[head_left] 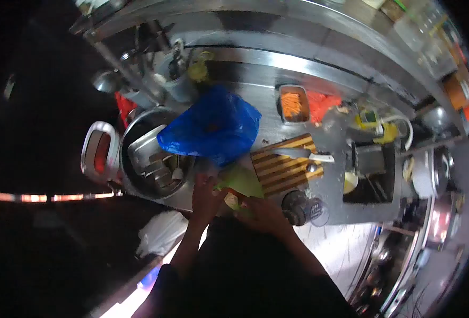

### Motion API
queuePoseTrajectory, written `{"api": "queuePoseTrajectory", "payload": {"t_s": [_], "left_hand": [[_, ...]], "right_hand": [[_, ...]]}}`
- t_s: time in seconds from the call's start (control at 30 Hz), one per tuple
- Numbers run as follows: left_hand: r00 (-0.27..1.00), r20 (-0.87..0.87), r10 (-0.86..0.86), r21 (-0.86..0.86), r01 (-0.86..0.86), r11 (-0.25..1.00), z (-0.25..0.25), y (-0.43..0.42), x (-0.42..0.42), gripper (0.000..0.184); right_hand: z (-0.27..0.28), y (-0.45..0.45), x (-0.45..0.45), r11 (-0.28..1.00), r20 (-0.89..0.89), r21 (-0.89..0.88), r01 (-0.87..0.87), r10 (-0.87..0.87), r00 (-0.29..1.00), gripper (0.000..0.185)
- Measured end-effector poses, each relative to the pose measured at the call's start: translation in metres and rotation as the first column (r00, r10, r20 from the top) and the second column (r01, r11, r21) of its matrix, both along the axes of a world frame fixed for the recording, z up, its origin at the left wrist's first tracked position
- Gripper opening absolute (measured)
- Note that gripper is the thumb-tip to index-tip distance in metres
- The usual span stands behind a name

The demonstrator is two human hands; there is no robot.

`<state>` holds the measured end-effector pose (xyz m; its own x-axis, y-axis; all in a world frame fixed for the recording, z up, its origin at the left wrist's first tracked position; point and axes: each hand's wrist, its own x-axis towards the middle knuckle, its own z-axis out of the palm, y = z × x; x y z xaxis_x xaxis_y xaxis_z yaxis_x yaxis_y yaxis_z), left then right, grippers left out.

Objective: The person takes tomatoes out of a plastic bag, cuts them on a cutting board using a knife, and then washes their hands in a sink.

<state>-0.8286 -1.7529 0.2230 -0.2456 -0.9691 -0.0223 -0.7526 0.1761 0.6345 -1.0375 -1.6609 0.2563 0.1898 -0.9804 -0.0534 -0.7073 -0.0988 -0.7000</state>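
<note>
Both hands are near the counter's front edge, at a pale green leafy vegetable [242, 180] with a whitish cut end. My left hand [205, 197] is closed at its left side. On its right side my right hand [258, 211] has its fingers wrapped round the lower part. A large blue plastic bag [213, 124] lies just beyond the vegetable. To the right is a striped wooden cutting board [287, 169], with a knife [298, 153] lying across it, its white handle pointing right.
A large metal basin [131, 175] with metal containers stands left. Behind the board, a metal tray [295, 121] holds orange strips beside a red bag [322, 106]. A dark jar [296, 206] is near the front edge. The sink [369, 185] is right.
</note>
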Motion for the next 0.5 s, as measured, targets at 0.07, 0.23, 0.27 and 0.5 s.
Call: {"api": "queuePoseTrajectory", "payload": {"t_s": [0.07, 0.23, 0.27, 0.5], "left_hand": [[0.983, -0.153, 0.105, 0.041, -0.099, 0.994, -0.020, 0.014, -0.012, 0.038], [0.973, -0.116, 0.200, -0.148, -0.216, 0.965, -0.034, 0.026, -0.037, 0.035], [0.970, -0.088, 0.226, -0.183, -0.239, 0.954, -0.037, 0.027, -0.035, 0.034], [0.916, -0.003, 0.401, -0.095, -0.400, 0.912, -0.017, 0.053, 0.002, 0.027]], "right_hand": [[-0.017, -0.004, -0.014, 0.992, -0.114, 0.101, -0.081, 0.092, 0.989, 0.031], [-0.074, -0.004, -0.033, 0.988, -0.266, -0.106, -0.115, 0.083, 0.960, 0.028], [-0.071, -0.008, -0.034, 0.988, -0.281, -0.099, -0.115, 0.083, 0.956, 0.036], [-0.044, -0.013, -0.041, 0.973, -0.316, 0.057, -0.223, 0.230, 0.921, 0.117]]}}
